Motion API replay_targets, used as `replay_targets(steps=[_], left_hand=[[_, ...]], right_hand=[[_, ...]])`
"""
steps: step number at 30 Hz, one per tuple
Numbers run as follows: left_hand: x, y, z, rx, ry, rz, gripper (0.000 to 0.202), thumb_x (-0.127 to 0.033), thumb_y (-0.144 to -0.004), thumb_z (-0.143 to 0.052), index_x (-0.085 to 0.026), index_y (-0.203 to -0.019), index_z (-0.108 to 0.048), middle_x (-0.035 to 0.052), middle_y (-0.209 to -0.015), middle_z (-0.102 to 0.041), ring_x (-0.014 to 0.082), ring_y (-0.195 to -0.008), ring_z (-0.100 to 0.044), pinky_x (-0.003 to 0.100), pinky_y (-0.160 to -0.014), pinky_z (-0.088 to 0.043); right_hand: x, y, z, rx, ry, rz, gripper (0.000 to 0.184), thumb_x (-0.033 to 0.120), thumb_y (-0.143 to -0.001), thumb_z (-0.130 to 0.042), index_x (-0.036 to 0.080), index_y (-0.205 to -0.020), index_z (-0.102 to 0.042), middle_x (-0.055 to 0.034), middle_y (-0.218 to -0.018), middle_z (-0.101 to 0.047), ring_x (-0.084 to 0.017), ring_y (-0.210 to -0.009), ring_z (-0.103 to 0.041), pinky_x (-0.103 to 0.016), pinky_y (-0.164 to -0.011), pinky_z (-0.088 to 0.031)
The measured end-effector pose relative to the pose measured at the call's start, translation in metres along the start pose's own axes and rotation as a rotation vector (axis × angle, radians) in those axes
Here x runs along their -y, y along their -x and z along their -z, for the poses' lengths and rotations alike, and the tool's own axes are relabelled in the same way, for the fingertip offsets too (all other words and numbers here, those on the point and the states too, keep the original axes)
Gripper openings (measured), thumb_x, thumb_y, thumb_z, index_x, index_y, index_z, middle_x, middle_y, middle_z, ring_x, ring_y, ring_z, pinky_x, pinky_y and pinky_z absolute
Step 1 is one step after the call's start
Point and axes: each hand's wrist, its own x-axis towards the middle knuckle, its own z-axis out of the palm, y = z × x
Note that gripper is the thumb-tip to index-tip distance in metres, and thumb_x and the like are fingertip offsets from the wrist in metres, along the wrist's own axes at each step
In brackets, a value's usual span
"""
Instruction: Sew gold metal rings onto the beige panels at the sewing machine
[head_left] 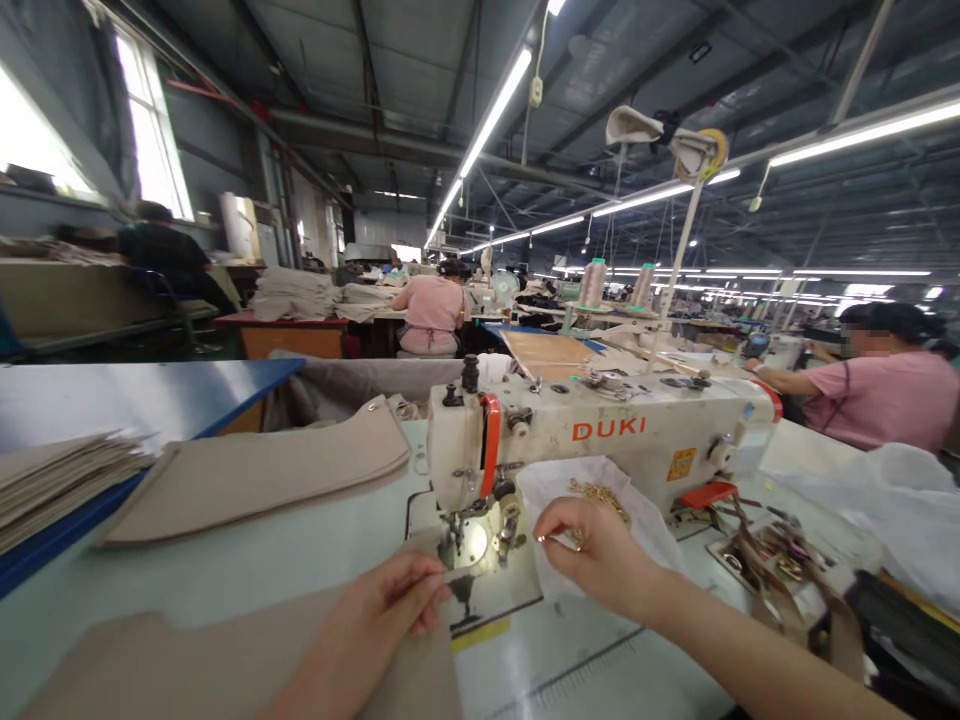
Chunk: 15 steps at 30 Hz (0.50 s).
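Note:
My left hand (397,595) pinches a narrow beige fabric strip (463,574), its end pointing toward the needle area of the sewing machine (547,430). Below that hand a large beige fabric panel (217,655) lies on the tabletop, reaching up to the machine's foot. My right hand (600,560) is closed in a pinch on a small shiny gold metal piece (541,539), too small to tell its exact kind. Just behind this hand, a white plastic sheet (649,500) bears a pile of gold metal pieces (596,491), partly hidden by my fingers.
Stacked beige panels (262,470) lie left of the machine, with more cut pieces (64,485) on a blue-edged table. At right, an open tray (772,570) holds straps and metal parts beside a clear plastic bag (907,510). Co-workers in pink (881,385) sit nearby.

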Motion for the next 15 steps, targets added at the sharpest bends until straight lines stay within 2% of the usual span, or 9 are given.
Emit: replay_targets(steps=[3, 6, 11, 15], left_hand=[[-0.003, 0.005, -0.001, 0.006, 0.03, -0.018, 0.026, -0.045, -0.066, -0.062, -0.019, -0.07, -0.066, -0.0028, -0.054, -0.062, 0.0149, -0.053, -0.056, 0.026, -0.057, -0.047], [-0.003, 0.008, -0.002, 0.011, 0.065, -0.027, 0.025, -0.045, -0.068, -0.063, -0.02, -0.069, -0.065, -0.0029, -0.054, -0.061, 0.0148, -0.053, -0.056, 0.026, -0.057, -0.047], [0.006, 0.005, -0.002, 0.032, 0.12, -0.063, 0.026, -0.045, -0.07, -0.064, -0.019, -0.07, -0.065, -0.0008, -0.061, -0.065, 0.0147, -0.054, -0.056, 0.025, -0.056, -0.046], [0.006, 0.005, -0.002, 0.023, 0.127, -0.091, 0.024, -0.043, -0.072, -0.064, -0.019, -0.072, -0.066, -0.0005, -0.06, -0.064, 0.0147, -0.055, -0.056, 0.025, -0.056, -0.046]], right_hand=[[0.004, 0.003, -0.023, 0.024, -0.417, -0.148, 0.003, 0.019, -0.07, -0.066, 0.019, -0.069, -0.068, 0.0006, -0.067, -0.068, -0.014, -0.063, -0.061, -0.025, -0.062, -0.046], [0.004, 0.003, -0.045, 0.053, -0.73, -0.31, 0.018, 0.033, -0.061, -0.081, 0.019, -0.068, -0.071, 0.0009, -0.066, -0.068, -0.013, -0.061, -0.059, -0.026, -0.063, -0.047], [0.008, 0.004, -0.066, 0.006, -1.004, -0.427, 0.033, 0.043, -0.053, -0.088, 0.019, -0.071, -0.075, -0.0005, -0.065, -0.068, -0.013, -0.063, -0.06, -0.027, -0.067, -0.047], [0.016, 0.005, -0.074, 0.006, -1.2, -0.458, 0.032, 0.039, -0.054, -0.089, 0.017, -0.071, -0.074, 0.0, -0.063, -0.067, -0.009, -0.06, -0.058, -0.023, -0.065, -0.047]])
